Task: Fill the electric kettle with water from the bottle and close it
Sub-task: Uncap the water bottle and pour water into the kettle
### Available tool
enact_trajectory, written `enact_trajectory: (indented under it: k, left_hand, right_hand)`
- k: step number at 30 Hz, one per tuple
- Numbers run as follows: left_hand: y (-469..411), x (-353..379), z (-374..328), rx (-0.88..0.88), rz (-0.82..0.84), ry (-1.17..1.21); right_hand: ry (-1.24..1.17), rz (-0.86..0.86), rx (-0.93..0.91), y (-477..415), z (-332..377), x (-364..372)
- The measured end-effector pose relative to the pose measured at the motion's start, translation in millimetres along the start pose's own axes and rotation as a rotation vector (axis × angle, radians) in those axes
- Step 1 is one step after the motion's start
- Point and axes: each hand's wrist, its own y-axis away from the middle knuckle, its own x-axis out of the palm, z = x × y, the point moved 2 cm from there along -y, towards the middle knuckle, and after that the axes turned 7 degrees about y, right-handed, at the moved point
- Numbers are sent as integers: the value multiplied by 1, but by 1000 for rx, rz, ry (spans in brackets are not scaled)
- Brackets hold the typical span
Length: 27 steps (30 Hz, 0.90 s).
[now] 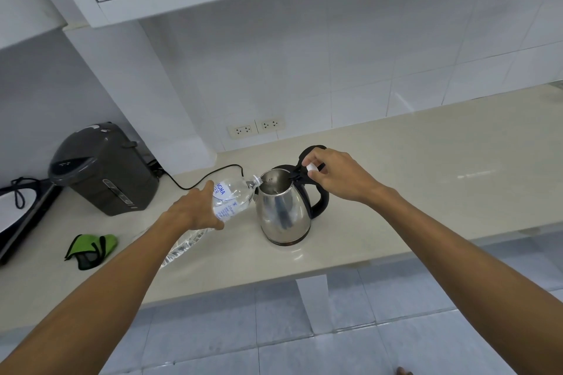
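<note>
A steel electric kettle [281, 211] with a black handle stands on the cream counter [411, 179], its lid hinged open. My left hand [196, 208] grips a clear plastic water bottle [227, 196] with a blue-and-white label, tilted so its open neck rests at the kettle's rim. My right hand [332, 173] is at the top of the kettle's handle, pinching the small white bottle cap [311, 167] between its fingers while touching the lid hinge. Whether water is flowing I cannot tell.
A dark grey hot-water dispenser [102, 167] stands at the left with a black cord [198, 183] trailing behind the bottle. A green and black cloth item [91, 248] lies near the front left. Two wall sockets [256, 128] sit on the tiled wall. A black-and-white appliance [21, 216] lies at far left.
</note>
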Motion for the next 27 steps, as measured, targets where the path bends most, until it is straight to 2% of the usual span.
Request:
enact_trajectory:
  k: [18,27]
  left_hand:
    - [-6,2,5,23,11,-2]
    - [-2,4,-2,18,6,160]
  right_hand:
    - [6,15,-15,-8,0,13]
    - [-144,23,16,-14,9,15]
